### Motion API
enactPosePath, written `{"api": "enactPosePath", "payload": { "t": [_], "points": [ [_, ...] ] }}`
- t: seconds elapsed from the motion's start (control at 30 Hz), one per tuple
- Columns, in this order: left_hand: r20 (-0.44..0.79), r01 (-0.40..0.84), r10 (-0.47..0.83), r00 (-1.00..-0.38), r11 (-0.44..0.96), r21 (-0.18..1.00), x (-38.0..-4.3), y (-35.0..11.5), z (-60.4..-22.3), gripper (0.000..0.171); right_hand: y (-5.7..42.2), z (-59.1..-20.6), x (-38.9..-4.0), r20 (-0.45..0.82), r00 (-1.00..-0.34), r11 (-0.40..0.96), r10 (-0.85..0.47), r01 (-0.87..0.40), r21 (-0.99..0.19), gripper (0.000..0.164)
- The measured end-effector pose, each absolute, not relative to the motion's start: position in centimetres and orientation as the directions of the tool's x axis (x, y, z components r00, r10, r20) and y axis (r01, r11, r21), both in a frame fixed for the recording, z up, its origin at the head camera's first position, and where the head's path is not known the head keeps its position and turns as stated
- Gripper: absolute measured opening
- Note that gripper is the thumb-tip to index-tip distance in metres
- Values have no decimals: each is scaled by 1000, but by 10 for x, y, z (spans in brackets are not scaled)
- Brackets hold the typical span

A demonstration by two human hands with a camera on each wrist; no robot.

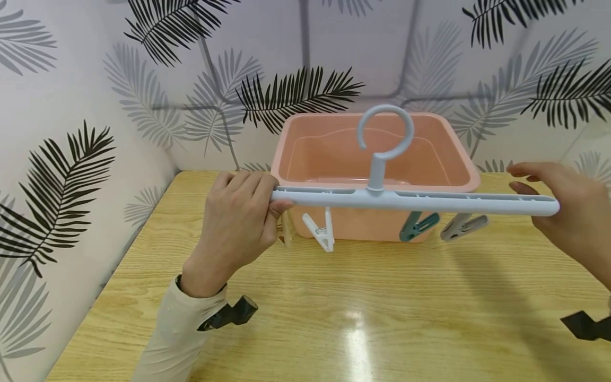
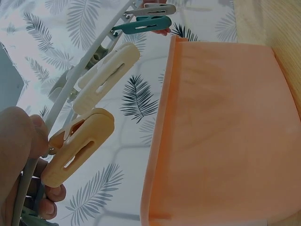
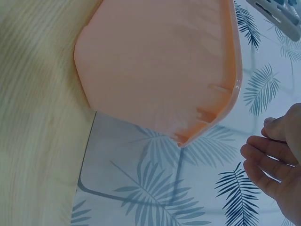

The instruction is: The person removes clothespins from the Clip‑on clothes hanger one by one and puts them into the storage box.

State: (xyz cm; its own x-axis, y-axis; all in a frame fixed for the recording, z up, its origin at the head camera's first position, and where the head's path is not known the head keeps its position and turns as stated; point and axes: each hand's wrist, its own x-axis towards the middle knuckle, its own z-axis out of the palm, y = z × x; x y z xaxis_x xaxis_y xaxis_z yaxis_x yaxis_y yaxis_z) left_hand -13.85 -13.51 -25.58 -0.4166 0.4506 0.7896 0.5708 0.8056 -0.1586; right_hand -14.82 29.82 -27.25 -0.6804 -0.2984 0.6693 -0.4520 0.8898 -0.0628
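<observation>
Head, not right wrist: hanger hook (image 1: 408, 135)

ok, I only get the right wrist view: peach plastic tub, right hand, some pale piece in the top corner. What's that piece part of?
Observer: A pale blue clip hanger; the head view shows its full length.
Operator: Anyone holding it?
Observer: Yes, the left hand grips its far end.
Operator: What's at its middle?
Observer: A round hook rises there; in the head view it overlaps the opening of the peach plastic tub.
</observation>
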Motion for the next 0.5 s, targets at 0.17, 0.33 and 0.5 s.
{"api": "enactPosePath", "payload": {
  "t": [0.17,0.33,0.5],
  "points": [
    [791,572,451,-414,805,-159,-139,-133,-256,53,300,-280,-144,688,-652,855,-319,-511,-87,47],
    [785,576,461,-413,800,-167,-140,-129,-255,52,300,-288,-136,681,-655,823,-328,-551,-133,36],
    [783,558,462,-417,810,-181,-141,-128,-252,53,298,-297,-126,626,-716,819,-308,-534,-208,33]
  ]
}}
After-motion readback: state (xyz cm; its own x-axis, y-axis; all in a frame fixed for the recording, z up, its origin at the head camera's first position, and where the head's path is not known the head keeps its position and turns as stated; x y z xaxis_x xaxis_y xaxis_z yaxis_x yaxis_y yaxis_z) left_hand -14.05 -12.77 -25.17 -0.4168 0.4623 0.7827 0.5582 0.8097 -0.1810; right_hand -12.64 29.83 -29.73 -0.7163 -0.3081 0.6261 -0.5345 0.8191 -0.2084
